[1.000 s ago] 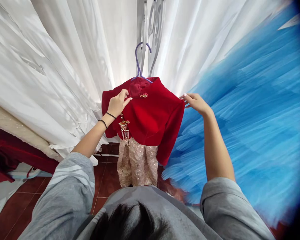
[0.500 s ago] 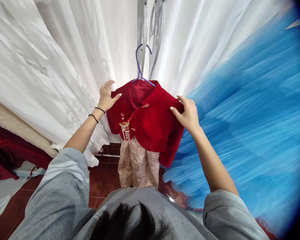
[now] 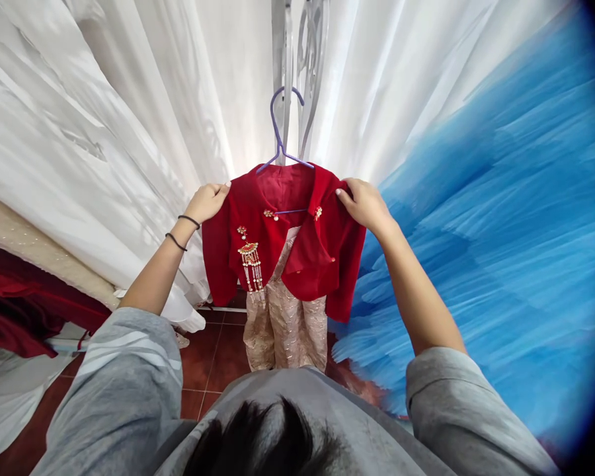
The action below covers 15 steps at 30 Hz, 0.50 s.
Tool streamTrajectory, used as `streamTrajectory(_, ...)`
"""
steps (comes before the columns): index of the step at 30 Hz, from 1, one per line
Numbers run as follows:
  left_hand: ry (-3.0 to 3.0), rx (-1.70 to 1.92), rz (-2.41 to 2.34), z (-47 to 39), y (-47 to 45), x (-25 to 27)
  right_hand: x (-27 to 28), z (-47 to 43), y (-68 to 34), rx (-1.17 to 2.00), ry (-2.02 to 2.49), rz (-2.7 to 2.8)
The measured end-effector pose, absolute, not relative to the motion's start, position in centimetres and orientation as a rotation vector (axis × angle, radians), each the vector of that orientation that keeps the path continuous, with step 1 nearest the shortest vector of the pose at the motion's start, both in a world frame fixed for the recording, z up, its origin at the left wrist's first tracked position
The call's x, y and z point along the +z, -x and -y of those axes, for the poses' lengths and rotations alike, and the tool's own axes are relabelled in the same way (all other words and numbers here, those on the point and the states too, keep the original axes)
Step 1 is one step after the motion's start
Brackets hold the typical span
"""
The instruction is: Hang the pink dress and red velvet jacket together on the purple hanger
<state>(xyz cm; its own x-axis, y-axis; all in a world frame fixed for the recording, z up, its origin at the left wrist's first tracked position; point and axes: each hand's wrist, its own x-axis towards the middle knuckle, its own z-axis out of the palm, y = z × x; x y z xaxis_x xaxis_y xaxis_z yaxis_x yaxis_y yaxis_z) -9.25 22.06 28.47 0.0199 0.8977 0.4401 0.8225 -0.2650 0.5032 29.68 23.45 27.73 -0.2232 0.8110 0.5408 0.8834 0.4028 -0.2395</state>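
Note:
A short red jacket point(image 3: 252, 198) hangs on a purple hanger point(image 3: 279, 132), with its front parted at the middle. My left hand point(image 3: 209, 200) is closed on the jacket's shoulder at the left. On the opposite shoulder, my right hand point(image 3: 367, 201) pinches the red cloth between thumb and fingers. A beaded tassel brooch point(image 3: 249, 254) dangles from the left front panel. Small gold-and-pearl fastenings sit near the collar on both edges. Beneath the jacket shows a pale gold, crinkled garment point(image 3: 287, 324).
The hanger hooks onto a silver metal frame point(image 3: 283, 66). White drapery point(image 3: 178, 99) lines the back and left. A large blue tulle garment point(image 3: 490, 231) fills the right side. Dark red cloth point(image 3: 24, 291) lies at the left, above a reddish tiled floor point(image 3: 201, 360).
Both hands have gone from resting open at the shoulders to gripping them. The jacket's front has come apart, showing the pale garment and the hanger bar, and the sleeves spread wider.

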Motion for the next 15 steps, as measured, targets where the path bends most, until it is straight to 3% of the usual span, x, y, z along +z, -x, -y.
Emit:
streamTrajectory(9, -2.328, 1.457, -1.882, -17.1, 8.1, 24.9, 25.3, -19.6, -29.1, -0.298, 1.282, 1.880)
streamTrajectory(15, -2.204, 1.872, -1.152, -1.8, 0.2, 26.9, 21.9, -12.0, -26.5, -0.140, 1.107, 1.649)
